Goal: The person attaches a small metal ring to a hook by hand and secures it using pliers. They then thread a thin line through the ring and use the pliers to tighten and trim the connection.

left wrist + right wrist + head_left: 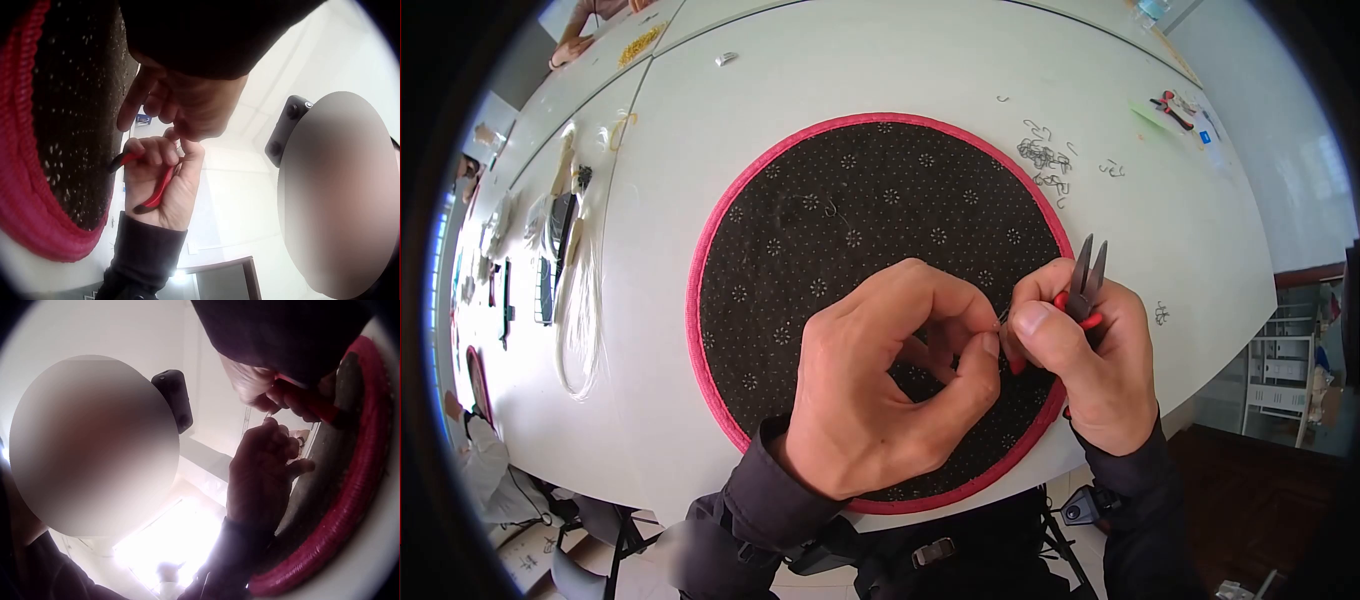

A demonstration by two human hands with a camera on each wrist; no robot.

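Observation:
Over the dark round mat (880,190), my two hands meet fingertip to fingertip. My left hand (870,390) pinches a small thin piece (1003,322) between thumb and forefinger; I cannot tell what it is. The thumb and forefinger of my right hand (1100,370) come together right beside that piece. A pair of pliers (1084,285) with red grips is tucked in the right palm, its dark tips pointing away from me. In the left wrist view the red and black handles (161,190) stick out below the right fingers. A thin hook-like wire (831,208) lies on the mat.
Several small metal hooks (1045,157) lie heaped right of the mat, with a few more hooks (1161,313) near the right edge. Another pair of pliers (1173,108) lies at the far right. Clear strands (578,330) spread on the left; another person's hand (572,50) rests far left.

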